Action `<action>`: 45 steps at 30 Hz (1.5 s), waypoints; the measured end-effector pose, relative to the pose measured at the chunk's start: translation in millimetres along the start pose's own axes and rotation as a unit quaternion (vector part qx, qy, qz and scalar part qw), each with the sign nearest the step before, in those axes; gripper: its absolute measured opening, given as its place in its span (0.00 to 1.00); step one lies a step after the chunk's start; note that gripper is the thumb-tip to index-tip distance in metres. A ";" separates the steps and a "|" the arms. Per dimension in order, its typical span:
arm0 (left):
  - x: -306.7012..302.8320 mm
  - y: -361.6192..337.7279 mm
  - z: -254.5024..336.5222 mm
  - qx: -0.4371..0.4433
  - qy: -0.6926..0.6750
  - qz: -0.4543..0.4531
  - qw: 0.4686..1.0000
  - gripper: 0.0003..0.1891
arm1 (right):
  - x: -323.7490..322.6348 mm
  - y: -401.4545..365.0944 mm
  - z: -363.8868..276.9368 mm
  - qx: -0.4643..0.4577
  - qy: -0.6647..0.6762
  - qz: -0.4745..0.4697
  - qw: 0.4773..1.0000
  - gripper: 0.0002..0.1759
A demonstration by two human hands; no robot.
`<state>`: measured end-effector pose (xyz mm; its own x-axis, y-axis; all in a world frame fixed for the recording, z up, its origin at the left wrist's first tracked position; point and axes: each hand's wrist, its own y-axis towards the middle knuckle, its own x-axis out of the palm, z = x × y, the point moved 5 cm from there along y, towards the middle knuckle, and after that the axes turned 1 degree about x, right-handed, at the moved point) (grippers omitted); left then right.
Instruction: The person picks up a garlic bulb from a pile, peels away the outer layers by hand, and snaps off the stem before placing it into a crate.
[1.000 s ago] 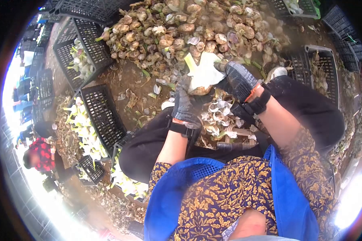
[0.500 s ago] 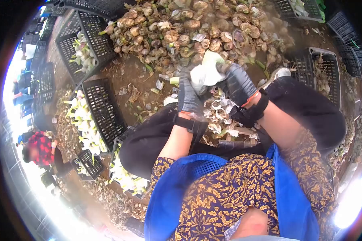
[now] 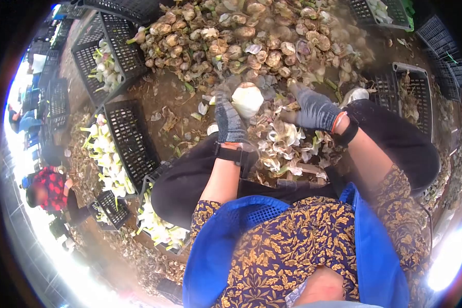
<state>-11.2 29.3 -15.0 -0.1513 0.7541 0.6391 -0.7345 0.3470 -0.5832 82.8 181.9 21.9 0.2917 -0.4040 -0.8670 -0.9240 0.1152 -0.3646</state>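
In the head view my left hand (image 3: 229,119), in a grey work glove, grips a white garlic bulb (image 3: 248,100) with its cleaned round end facing me. To the right, apart from the bulb, my right hand (image 3: 314,109) in a similar glove has its fingers spread, their tips a little blurred. Loose garlic skins (image 3: 282,143) lie on the ground between my legs, just below both hands. A large heap of untrimmed garlic bulbs (image 3: 246,41) rises beyond them.
Black crates (image 3: 131,141) stand to my left, with trimmed garlic (image 3: 108,154) beside them. Another crate (image 3: 418,97) is near my right knee, and stacked crates (image 3: 443,46) lie beyond it. A person in a red checked top (image 3: 50,189) sits at the far left.
My hands have moved apart: both held the bulb together before, now only the left does. The right hand has let go, and the bulb has turned and come slightly left.
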 end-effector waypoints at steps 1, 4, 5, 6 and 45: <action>-2.9 0.9 0.9 0.044 0.069 0.021 0.996 0.24 | -13.2 4.2 -5.2 0.035 0.165 0.012 0.986 0.46; -21.5 23.0 -20.1 -0.115 -0.124 -0.224 0.960 0.19 | -29.3 10.8 -23.2 0.062 0.415 0.024 0.907 0.43; -15.2 16.6 -12.5 -0.013 0.039 -0.228 0.973 0.18 | -28.1 13.2 -28.6 0.075 0.401 0.006 0.913 0.40; -8.8 6.5 -4.7 0.090 0.199 -0.224 0.950 0.17 | -25.7 14.2 -31.5 0.088 0.386 -0.014 0.918 0.38; 51.0 -38.2 8.8 0.106 0.426 -0.161 0.884 0.20 | 0.9 12.8 -2.8 0.014 0.566 0.168 0.807 0.13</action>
<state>3.3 49.5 44.2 0.5748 0.8130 0.0932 -0.7699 0.5759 -0.2749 70.6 180.4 17.3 -0.4022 -0.9137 -0.0589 -0.8931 0.4056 -0.1944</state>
